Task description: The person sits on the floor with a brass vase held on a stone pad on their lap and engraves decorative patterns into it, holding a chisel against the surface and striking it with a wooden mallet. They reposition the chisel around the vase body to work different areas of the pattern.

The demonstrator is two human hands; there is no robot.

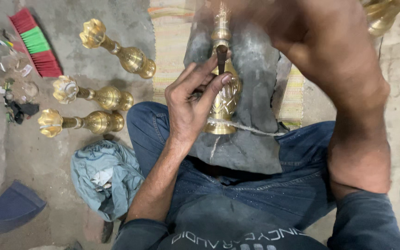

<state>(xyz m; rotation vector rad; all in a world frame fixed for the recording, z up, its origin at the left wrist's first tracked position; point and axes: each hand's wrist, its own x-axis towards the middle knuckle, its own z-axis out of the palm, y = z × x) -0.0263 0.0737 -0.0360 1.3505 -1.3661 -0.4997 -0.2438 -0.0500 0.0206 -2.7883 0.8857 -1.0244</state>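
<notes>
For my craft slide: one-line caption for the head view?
Left hand holds a dark punch on a brass piece; three more lie alongside.

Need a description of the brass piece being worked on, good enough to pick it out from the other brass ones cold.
Start at the grey stone slab resting on the seated person's blue-jeaned lap. The ornate golden brass stand lies along it, with a whitish cord across its base. Unlike the three similar brass stands lying on the concrete floor to the left, this one has the left hand on it, pinching a dark metal punch against it.
</notes>
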